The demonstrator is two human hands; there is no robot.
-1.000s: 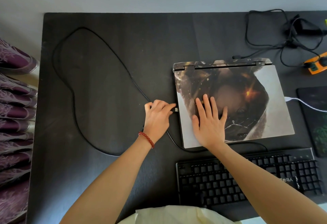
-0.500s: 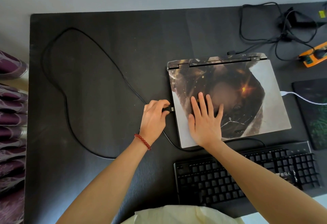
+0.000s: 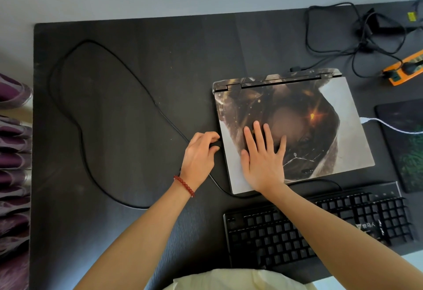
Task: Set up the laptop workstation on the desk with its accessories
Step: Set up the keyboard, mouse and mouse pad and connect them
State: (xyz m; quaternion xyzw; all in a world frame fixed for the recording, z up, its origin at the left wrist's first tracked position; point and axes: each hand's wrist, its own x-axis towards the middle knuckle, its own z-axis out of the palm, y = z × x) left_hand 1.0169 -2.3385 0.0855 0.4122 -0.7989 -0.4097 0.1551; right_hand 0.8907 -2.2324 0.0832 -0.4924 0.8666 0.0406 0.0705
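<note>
Left hand (image 3: pixel 200 154) pinches the black cable (image 3: pixel 96 115) plug against the closed laptop (image 3: pixel 343 115)'s left edge. Right hand (image 3: pixel 263 159) lies flat, fingers spread, on its lid.

Head view, steeply down onto desk (image 3: pixel 114 175)

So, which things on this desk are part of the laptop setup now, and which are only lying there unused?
In use:
- laptop, closed, right hand flat on its lid
- black cable, its plug pinched by the left hand at the laptop's left edge
- keyboard
- white cable at the laptop's right side

Lying about:
- mouse pad
- orange power strip
- purple fabric off the desk's left edge
</note>
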